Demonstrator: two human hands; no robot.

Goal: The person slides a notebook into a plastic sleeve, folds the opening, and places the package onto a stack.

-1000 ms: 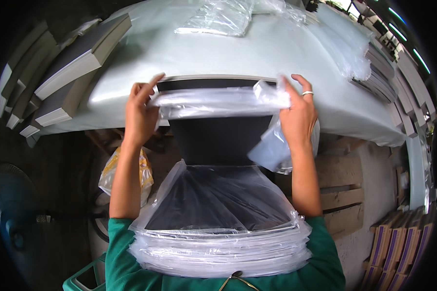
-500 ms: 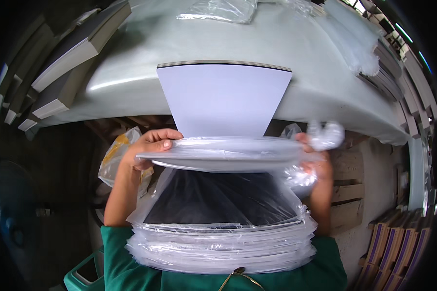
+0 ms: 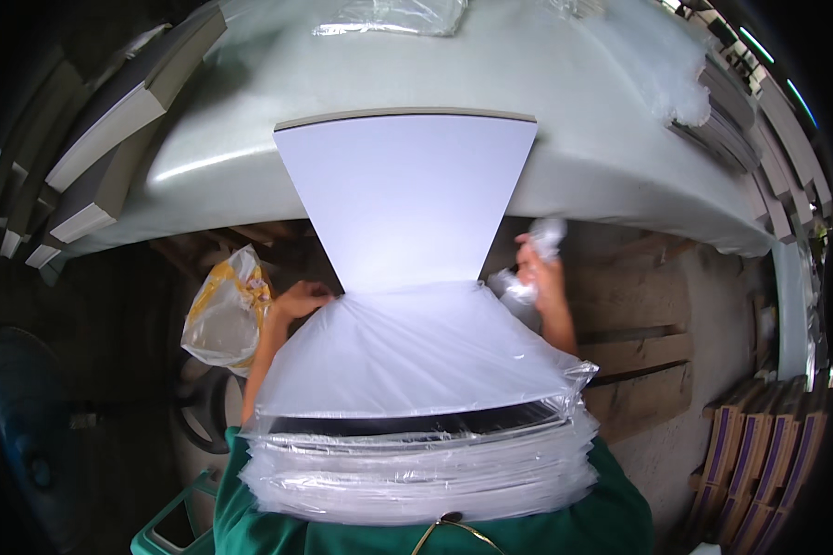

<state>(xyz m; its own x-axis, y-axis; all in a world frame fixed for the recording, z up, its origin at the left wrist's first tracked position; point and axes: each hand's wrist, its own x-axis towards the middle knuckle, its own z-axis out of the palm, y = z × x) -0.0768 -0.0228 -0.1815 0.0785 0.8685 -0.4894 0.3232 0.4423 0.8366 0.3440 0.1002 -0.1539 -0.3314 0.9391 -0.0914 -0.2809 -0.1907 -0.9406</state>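
A plastic-wrapped white board (image 3: 416, 351) lies on a thick pile of wrapped boards (image 3: 416, 476) close in front of me; a dark strip of the board beneath shows at its near edge. Beyond it, a stack of bare white boards (image 3: 403, 194) rests on the table and juts over its edge. My left hand (image 3: 304, 299) is at the corner where the bare and wrapped boards meet, fingers bent and tips partly hidden. To the right, my right hand (image 3: 539, 268), slightly blurred, is closed on a crumpled clear plastic bag (image 3: 548, 236), with more plastic bunched below it.
Thick grey-edged stacks (image 3: 125, 129) stand at the table's left, others (image 3: 768, 148) at its right. Clear plastic sleeves (image 3: 393, 17) lie at the back of the table (image 3: 250, 83). A yellow-and-clear bag (image 3: 227, 314), green stool (image 3: 171, 518), wooden pallet (image 3: 634, 370) and cartons (image 3: 759, 453) are below.
The wrapped board has come down flat onto the pile. My left hand has shifted to the bare boards' near left corner. My right hand has moved left, still with the crumpled plastic.
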